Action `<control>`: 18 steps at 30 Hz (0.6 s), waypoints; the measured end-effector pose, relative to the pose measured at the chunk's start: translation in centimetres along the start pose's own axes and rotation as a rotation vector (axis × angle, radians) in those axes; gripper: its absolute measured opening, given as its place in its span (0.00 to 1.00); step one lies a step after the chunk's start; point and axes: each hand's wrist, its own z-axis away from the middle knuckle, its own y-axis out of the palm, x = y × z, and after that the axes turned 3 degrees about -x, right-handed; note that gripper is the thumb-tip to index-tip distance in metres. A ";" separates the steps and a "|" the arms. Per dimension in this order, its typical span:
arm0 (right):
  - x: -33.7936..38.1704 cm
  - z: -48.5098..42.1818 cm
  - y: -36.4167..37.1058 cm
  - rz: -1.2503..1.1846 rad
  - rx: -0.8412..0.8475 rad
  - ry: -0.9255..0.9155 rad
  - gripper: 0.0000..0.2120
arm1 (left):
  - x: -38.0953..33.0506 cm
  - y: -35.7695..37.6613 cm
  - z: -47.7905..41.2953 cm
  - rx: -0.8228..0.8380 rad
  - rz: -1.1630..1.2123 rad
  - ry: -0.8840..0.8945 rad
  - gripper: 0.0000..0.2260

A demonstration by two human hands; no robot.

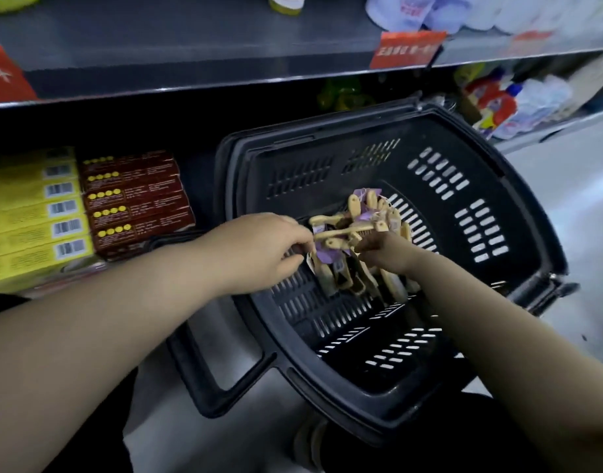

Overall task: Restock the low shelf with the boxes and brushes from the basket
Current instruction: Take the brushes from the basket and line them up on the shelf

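From my remote feed: the basket point(286, 356) fills centre-right of frame, and I see no boxes in it, only brushes. The low shelf point(201, 165) at mid-left already carries yellow boxes point(23, 213) and dark red boxes point(139, 203) in neat stacks, so I judge the box part done, approx. half the job. No brushes are on the shelf that I can see, so all of those are left.

The left hand point(259, 247) has its fingertips bunched and is pinching at the near edge of the brushes point(354, 240), which lie heaped in the basket's middle. The right hand point(388, 254) has its fingers curled into the same heap, gripping a handle.

Writing:
- The red shelf label point(407, 49) at top centre is too blurred to read.
- The yellow boxes show barcodes only.
- The red boxes show yellow dots plus fine print, unreadable.
- The purple tags point(327, 254) on the brushes are illegible.
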 end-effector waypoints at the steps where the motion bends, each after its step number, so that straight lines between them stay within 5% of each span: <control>1: -0.5 -1.1 0.4 0.108 0.026 0.032 0.12 | -0.2 0.5 -0.5 -0.001 -0.019 0.011 0.12; 6: -2.1 -5.9 2.9 0.382 0.070 0.113 0.25 | -0.6 1.8 -2.9 0.042 -0.025 0.052 0.13; 12: -2.8 -7.5 6.2 0.250 -0.004 0.165 0.19 | 0.2 2.1 -4.2 0.057 -0.078 0.022 0.11; 18: 1.0 -4.4 -0.9 -0.039 -0.014 0.129 0.11 | -0.7 2.1 -5.3 0.018 0.150 -0.137 0.12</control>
